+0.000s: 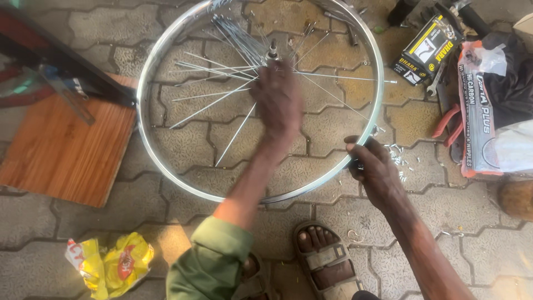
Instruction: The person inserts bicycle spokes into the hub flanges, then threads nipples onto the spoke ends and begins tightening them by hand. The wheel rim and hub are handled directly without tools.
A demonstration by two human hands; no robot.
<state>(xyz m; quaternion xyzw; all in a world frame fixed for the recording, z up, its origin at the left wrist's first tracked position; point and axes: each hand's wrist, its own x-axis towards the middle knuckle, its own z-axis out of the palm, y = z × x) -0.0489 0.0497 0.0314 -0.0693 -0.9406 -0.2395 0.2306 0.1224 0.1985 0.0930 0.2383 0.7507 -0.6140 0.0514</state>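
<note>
Head view looks straight down on a silver bicycle wheel rim lying flat on grey interlocking paving stones. Loose spokes fan out from the hub near the top of the rim, most of them bunched to the left. Left hand, blurred, reaches over the middle of the wheel with its fingers at the hub and the spoke heads; whether it pinches a spoke cannot be told. Right hand is curled around the rim at its lower right edge, thumb on top, gripping it. A green sleeve covers the left forearm, and a sandalled foot rests just below the rim. To the left lies a wooden board, with a dark metal bar crossing above it. A crumpled yellow wrapper sits at the lower left. At the right are a black and yellow box, a printed plastic packet and red-handled pliers, well apart from the left hand.
</note>
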